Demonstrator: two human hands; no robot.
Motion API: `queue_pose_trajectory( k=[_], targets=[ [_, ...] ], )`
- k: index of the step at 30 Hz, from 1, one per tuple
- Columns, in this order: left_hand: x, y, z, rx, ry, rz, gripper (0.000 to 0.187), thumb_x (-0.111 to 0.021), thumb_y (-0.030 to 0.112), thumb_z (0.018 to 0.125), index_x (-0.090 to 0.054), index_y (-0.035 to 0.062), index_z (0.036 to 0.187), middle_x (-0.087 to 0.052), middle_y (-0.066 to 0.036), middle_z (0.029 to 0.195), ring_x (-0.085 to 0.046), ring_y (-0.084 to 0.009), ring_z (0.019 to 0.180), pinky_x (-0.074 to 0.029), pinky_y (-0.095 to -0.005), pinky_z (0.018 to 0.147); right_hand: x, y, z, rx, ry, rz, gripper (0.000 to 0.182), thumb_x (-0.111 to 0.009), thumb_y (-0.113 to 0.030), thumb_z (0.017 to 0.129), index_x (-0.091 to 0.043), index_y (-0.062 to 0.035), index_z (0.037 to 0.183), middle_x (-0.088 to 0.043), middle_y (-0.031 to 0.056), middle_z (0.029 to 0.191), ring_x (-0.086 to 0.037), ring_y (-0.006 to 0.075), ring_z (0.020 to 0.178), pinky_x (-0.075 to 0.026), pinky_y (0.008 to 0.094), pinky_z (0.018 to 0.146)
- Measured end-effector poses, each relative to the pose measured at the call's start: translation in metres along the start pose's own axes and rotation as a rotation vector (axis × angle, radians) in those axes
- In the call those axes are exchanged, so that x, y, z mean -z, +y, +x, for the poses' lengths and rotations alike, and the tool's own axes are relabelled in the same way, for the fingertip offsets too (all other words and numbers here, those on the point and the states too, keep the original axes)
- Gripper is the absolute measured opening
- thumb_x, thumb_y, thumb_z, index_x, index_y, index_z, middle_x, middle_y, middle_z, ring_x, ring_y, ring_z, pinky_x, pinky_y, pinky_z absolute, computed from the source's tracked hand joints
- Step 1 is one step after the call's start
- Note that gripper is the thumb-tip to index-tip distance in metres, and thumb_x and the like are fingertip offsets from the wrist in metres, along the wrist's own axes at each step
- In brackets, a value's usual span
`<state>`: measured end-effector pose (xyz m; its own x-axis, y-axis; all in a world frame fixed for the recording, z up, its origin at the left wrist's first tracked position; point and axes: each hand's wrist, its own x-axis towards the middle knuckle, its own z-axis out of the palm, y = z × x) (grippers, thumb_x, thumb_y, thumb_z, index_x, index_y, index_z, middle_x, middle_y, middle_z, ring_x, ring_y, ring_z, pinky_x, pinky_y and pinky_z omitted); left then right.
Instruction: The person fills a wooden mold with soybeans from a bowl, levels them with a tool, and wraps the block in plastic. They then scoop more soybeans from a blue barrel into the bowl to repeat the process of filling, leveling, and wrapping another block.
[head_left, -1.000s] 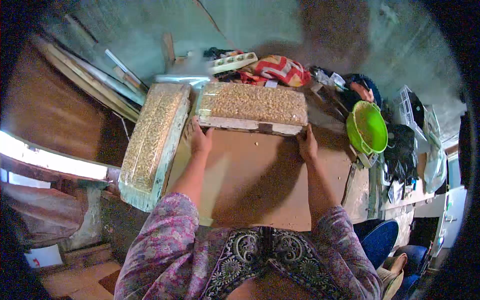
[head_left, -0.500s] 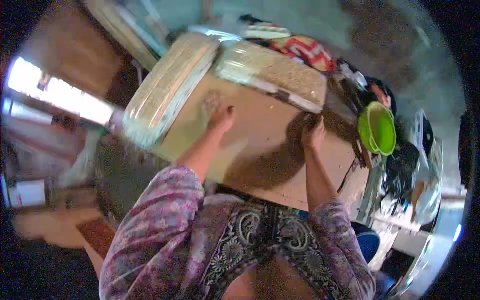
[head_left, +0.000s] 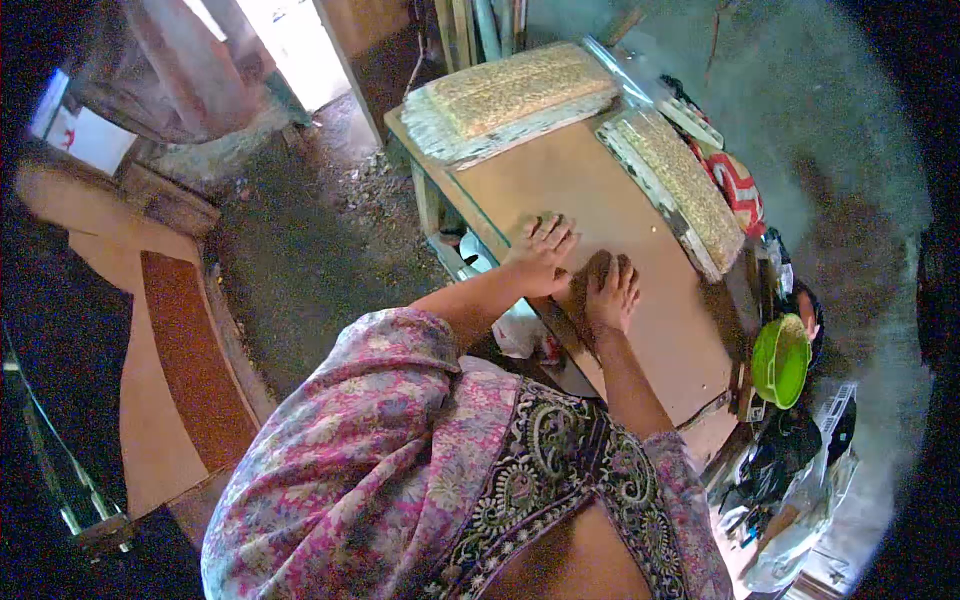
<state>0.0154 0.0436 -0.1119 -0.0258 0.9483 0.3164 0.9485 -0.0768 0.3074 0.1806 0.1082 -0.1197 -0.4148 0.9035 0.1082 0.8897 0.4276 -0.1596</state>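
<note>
My left hand (head_left: pixel 545 250) lies on the brown tabletop (head_left: pixel 645 235), fingers spread and pointing away from me. Close beside it, my right hand (head_left: pixel 613 293) rests near the front edge with its fingers extended and slightly apart. Neither holds anything. Beyond my left hand, at the far end of the table, lies a long flat pack (head_left: pixel 520 95) with a tan grainy top and pale shiny sides. A second tan grainy pack (head_left: pixel 680 180) lies along the back edge, past my right hand.
A green plastic basin (head_left: pixel 781 362) sits at the right end, near dark and clear plastic bags (head_left: pixel 800 500). Red and white cloth (head_left: pixel 738 188) lies behind the second pack. To the left are a dirt floor (head_left: pixel 310 250), a bright doorway (head_left: pixel 300 55) and a reddish-brown strip (head_left: pixel 190 350).
The view has swung left, showing more floor and the doorway. My hands have come closer together near the table's front edge; both packs look unmoved on the table.
</note>
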Motion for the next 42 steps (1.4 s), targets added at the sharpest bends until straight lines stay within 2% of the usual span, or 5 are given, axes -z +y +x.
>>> queue_pose_trajectory(
  k=[11, 13, 22, 30, 42],
  targets=[
    [0.028, -0.064, -0.041, -0.343, -0.29, 0.098, 0.045, -0.048, 0.025, 0.069, -0.048, 0.005, 0.109, -0.026, -0.01, 0.132, -0.02, -0.0231, 0.123, -0.018, -0.0444, 0.098, -0.002, -0.129, 0.006, -0.309, -0.095, -0.09, 0.053, -0.038, -0.04, 0.081, -0.027, -0.0156, 0.127, -0.018, 0.0132, 0.133, -0.016, 0.035, 0.121, -0.016, 0.0496, 0.096],
    [0.027, -0.094, -0.052, -0.384, -0.039, 0.129, 0.035, -0.046, 0.022, 0.071, -0.054, 0.0061, 0.101, -0.029, -0.009, 0.131, -0.023, -0.0229, 0.122, -0.02, -0.0445, 0.097, -0.013, -0.16, 0.018, -0.435, -0.046, -0.078, 0.054, -0.035, -0.044, 0.082, -0.025, -0.0171, 0.128, -0.015, 0.0122, 0.135, -0.016, 0.0355, 0.121, -0.016, 0.0498, 0.096],
    [0.117, -0.25, -0.111, -0.518, -0.395, -0.234, 0.055, -0.056, 0.017, 0.065, -0.038, 0.009, 0.116, -0.041, -0.013, 0.118, -0.048, -0.0294, 0.099, -0.041, -0.0407, 0.078, -0.006, -0.233, 0.035, -0.469, 0.155, -0.189, 0.046, -0.041, -0.04, 0.08, -0.039, -0.0197, 0.12, -0.031, 0.0064, 0.129, -0.028, 0.03, 0.117, -0.025, 0.0473, 0.091],
    [0.174, -0.382, -0.14, 0.141, -0.919, -0.158, 0.034, -0.051, 0.031, 0.073, -0.054, 0.0081, 0.097, -0.056, -0.015, 0.096, -0.055, -0.031, 0.086, -0.045, -0.0401, 0.071, -0.024, -0.223, 0.039, -0.545, 0.209, -0.21, 0.045, -0.04, -0.039, 0.08, -0.039, -0.0183, 0.12, -0.032, 0.0045, 0.129, -0.026, 0.0263, 0.119, -0.022, 0.0438, 0.096],
    [0.077, -0.605, -0.122, -0.004, -0.905, 0.023, 0.037, -0.045, 0.035, 0.077, -0.055, 0.0058, 0.097, -0.058, -0.017, 0.089, -0.056, -0.0286, 0.084, -0.046, -0.0389, 0.07, -0.036, -0.227, 0.058, -0.727, 0.172, -0.129, 0.041, -0.043, -0.028, 0.08, -0.039, -0.021, 0.121, -0.031, 0.0022, 0.13, -0.023, 0.0274, 0.121, -0.022, 0.0495, 0.094]
  ],
)
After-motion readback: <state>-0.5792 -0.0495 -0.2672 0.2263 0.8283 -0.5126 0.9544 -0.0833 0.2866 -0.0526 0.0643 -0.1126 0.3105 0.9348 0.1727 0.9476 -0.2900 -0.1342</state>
